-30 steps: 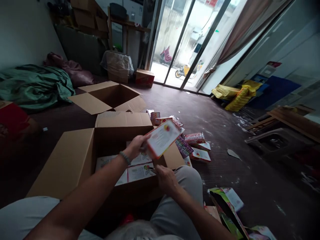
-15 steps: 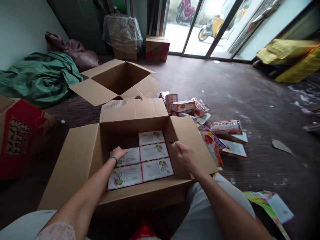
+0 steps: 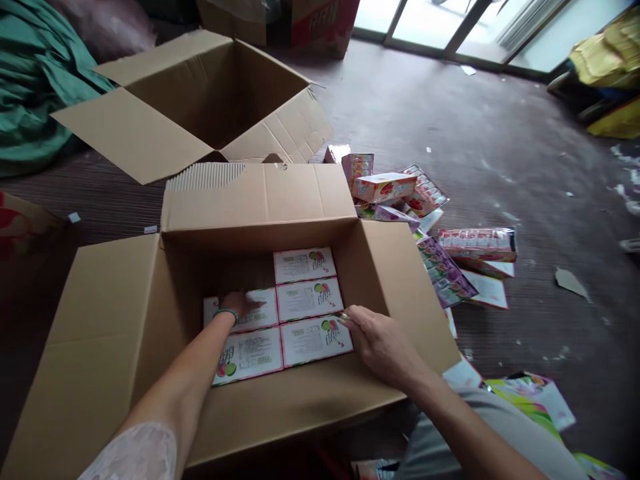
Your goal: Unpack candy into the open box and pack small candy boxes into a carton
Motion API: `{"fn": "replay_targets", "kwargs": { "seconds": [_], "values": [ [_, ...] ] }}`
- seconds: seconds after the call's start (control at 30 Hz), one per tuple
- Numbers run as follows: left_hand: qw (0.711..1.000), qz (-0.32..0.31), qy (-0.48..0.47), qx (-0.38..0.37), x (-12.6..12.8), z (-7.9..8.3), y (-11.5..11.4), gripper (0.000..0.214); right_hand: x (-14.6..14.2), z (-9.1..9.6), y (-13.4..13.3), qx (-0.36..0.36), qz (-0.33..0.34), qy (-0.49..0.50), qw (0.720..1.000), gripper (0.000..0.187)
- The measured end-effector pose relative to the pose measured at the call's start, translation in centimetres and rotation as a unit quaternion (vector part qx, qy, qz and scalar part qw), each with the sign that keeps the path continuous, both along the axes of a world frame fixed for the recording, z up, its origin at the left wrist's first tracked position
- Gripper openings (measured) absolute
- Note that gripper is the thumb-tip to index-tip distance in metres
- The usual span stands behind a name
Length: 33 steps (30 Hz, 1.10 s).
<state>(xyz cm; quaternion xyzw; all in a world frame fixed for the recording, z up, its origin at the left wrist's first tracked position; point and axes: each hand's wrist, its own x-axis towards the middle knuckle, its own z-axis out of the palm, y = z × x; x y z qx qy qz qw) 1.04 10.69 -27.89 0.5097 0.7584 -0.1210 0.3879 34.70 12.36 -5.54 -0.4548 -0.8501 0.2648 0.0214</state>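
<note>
An open cardboard carton (image 3: 300, 413) stands in front of me with its flaps folded out. Several white printed boxes (image 3: 310, 300) lie in it in two columns, packed side by side. My left hand (image 3: 239, 305) rests on a box in the left column, fingers stretched out. At the right end of the boxes, inside the carton, my right hand (image 3: 380, 340) is closed with its fingers pinched together. Something small seems to show at its fingertips, too indistinct to name.
Behind the carton stands a second open carton (image 3: 175, 120). To the right, shrink-wrapped fruit-printed packs (image 3: 477, 245) and flat printed boxes lie scattered on the floor. Green cloth (image 3: 45, 87) is heaped at the left. A glass door (image 3: 425, 27) is at the back.
My view has tilted down and come closer to the carton. The right hand has moved from beside the carton's right wall down to the boxes' edge. The left hand stays on the boxes.
</note>
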Motion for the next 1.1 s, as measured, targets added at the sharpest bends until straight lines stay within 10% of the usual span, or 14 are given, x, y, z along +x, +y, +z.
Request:
{"fn": "replay_targets", "kwargs": {
  "seconds": [0.3, 0.47, 0.73, 0.9, 1.1],
  "values": [
    [0.978, -0.128, 0.105, 0.130, 4.2, 7.2, -9.4, 0.046, -1.8, 0.0, -1.0, 0.008, 0.039, -0.020, 0.999, 0.026],
    [0.953, -0.168, 0.221, 0.120, -0.4, 6.2, -9.8, 0.078, -1.4, 0.2, -2.2, 0.033, 0.044, -0.023, 0.998, 0.025],
    [0.960, -0.165, 0.202, 0.100, -2.5, 6.2, -9.2, 0.052, -0.2, 0.6, -1.9, 0.052, 0.008, -0.011, 0.999, 0.024],
    [0.960, -0.154, 0.170, 0.163, -0.9, 12.2, -8.3, 0.044, 0.2, 1.2, -0.7, 0.053, -0.060, 0.000, 0.997, 0.022],
    [0.956, -0.004, 0.093, 0.277, 1.7, 23.5, -10.6, 0.062, 0.3, 2.5, -2.6, 0.088, -0.114, 0.076, 0.987, 0.024]
  ]
}}
